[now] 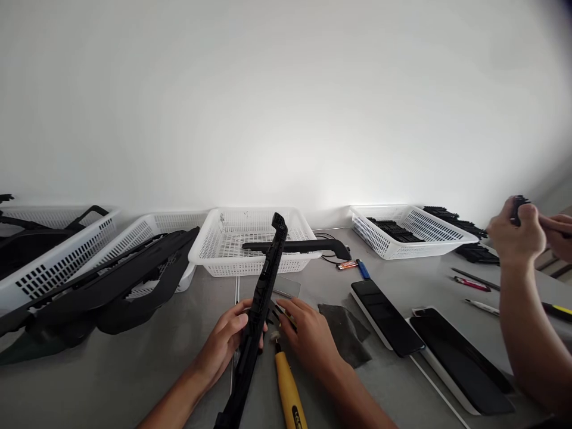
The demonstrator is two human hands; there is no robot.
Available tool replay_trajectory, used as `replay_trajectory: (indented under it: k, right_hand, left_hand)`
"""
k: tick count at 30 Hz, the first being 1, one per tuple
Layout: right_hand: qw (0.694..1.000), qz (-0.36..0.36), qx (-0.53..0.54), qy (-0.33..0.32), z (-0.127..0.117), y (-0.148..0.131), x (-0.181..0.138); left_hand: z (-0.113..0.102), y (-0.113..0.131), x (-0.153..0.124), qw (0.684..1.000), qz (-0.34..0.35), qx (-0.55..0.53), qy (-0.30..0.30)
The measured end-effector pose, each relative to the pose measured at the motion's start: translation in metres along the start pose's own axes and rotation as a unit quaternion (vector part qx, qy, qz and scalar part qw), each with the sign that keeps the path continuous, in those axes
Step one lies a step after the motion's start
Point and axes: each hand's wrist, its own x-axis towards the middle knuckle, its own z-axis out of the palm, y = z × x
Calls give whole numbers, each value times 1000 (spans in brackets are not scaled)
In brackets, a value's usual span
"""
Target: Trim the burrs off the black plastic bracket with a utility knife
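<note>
My left hand (227,333) is wrapped round a long black plastic trim piece (263,286), which stands tilted with its hooked end up and away. Close to its right side is my right hand (308,333), fingers curled over small dark, thin items with a yellow edge; what exactly they grip is hidden. Between my forearms lies a yellow-handled tool (288,387) with a pale tip. A second black trim piece (304,245) rests across the white basket (214,262) beyond my hands. Right of my right hand is a dark cloth piece (346,336).
Black parts (111,286) overhang a white basket (147,225) on the left. Two phones (388,319) lie at right. Behind them are a lighter (347,265) and another basket (402,250). Another person's hand (518,232) holds a small black part at far right, near pens.
</note>
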Motion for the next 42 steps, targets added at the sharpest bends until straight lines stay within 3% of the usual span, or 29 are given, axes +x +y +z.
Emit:
replay_trajectory:
  k: [4,6,8,10,14,16,18,21,24,27,30,36,42]
  right_hand:
    - [999,14,38,15,-2,4,1]
    - [989,34,86,112,-9,9,3]
    - [957,63,147,243,-17,15,4]
    - [935,65,200,286,-21,19,5]
    - [956,33,237,168,-6,15,3]
    - [960,19,231,156,2,5,-2]
    - [966,-43,216,135,5,-8,-7]
    - [961,-196,192,22,-2,-29,-14]
    - [947,-266,176,-29,-11,-38,-13]
    - [951,-236,196,34,-13,-32,-9]
    - [970,-152,172,83,-13,-20,-4]
    - [1000,-18,-24,0,-21,1,-1]
    - [994,41,-63,-74,-20,7,-2]
  left_hand:
    - [8,-3,-1,998,1,-66,-4]
    - [8,-5,-1,998,-10,-66,-17]
    - [5,-6,-1,998,-35,-31,-44]
    - [2,-7,-3,995,-66,33,-70]
    - [7,-11,-10,983,-65,154,-71]
    - [14,-12,-12,984,-55,158,-62]
    - [20,-12,-12,990,-34,132,-46]
    - [23,-6,-9,996,29,81,25]
    - [19,5,-7,990,61,53,115]
    - [15,12,-5,989,69,50,121]
    - [12,12,-1,992,62,40,105]
    - [11,8,3,992,51,23,117]
    - [11,7,5,989,47,-13,142]
